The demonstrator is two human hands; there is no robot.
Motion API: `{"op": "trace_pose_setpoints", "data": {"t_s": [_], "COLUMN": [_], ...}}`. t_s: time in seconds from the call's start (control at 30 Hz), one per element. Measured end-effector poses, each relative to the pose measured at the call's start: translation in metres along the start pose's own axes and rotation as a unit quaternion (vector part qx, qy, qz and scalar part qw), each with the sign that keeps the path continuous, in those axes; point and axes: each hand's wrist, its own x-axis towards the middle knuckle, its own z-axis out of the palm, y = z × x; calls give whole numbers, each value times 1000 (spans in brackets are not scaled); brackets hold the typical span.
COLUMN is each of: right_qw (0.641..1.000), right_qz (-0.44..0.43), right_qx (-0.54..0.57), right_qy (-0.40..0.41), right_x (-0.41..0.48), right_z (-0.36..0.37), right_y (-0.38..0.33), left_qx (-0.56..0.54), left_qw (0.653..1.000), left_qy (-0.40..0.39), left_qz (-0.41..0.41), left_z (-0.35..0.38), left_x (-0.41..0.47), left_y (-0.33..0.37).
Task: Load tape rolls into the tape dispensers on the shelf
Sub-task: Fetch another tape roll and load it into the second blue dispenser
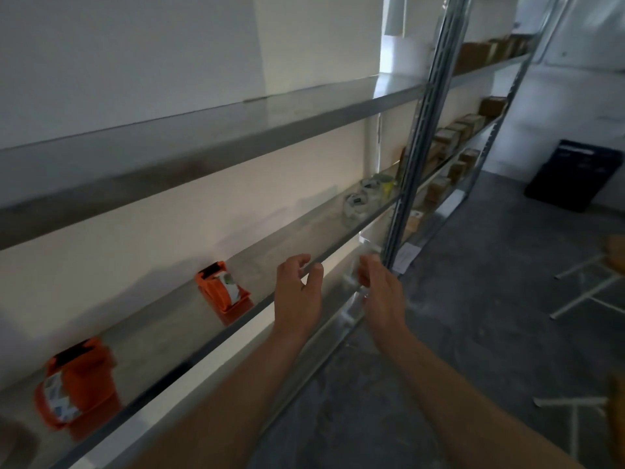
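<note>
Left hand (pixel 297 292): fingers loosely curled, empty, at the shelf (pixel 152 333) front edge. Right hand (pixel 382 296) is just beside it and blurred, so I can't tell its grip. Tape rolls (pixel 360 203) sit on the shelf ahead and up-right of both hands, right hand nearer. Orange dispenser (pixel 223 289) is left of the left hand, second dispenser (pixel 77 384) further left.

1. The scene is dim overall, with muted, greyish colour.
2. The strongest light comes from a pale opening (pixel 394 45) at top centre, slightly blown out.
3. The wall (pixel 169 204) behind the middle shelf (pixel 304 228) glows warm cream, with soft grey shadows above the orange dispenser (pixel 223 291).
4. The upper shelf (pixel 203 154) shows a dark front edge.
5. Motion blur smears the right hand (pixel 382 296) and the near dispenser (pixel 77 384); the left hand (pixel 297 296) looks sharper.
6. Wide-angle distortion slants the shelves and the metal upright (pixel 426 130).
</note>
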Motion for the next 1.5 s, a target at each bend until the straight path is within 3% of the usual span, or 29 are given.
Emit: {"op": "trace_pose_setpoints", "data": {"t_s": [0.33, 0.53, 0.8, 1.13, 1.5], "right_qw": [999, 1000, 999, 978, 919], "right_qz": [-23, -10, 0, -19, -99], "right_qx": [2, 11, -13, -154, -318], "right_qy": [44, 22, -35, -138, -213], "right_x": [126, 182, 277, 384, 465], "right_z": [-28, -47, -82, -104, -37], "right_y": [-3, -5, -12, -15, 17], "left_qx": [1, 15, 46, 41, 26], "left_qw": [999, 999, 999, 990, 979], "left_qy": [-40, -50, 8, 105, 163], "left_qz": [11, 2, -15, -81, -118], "left_z": [97, 146, 219, 276, 268], "left_x": [96, 133, 183, 215, 290], "left_y": [-7, -6, -5, -10, -52]}}
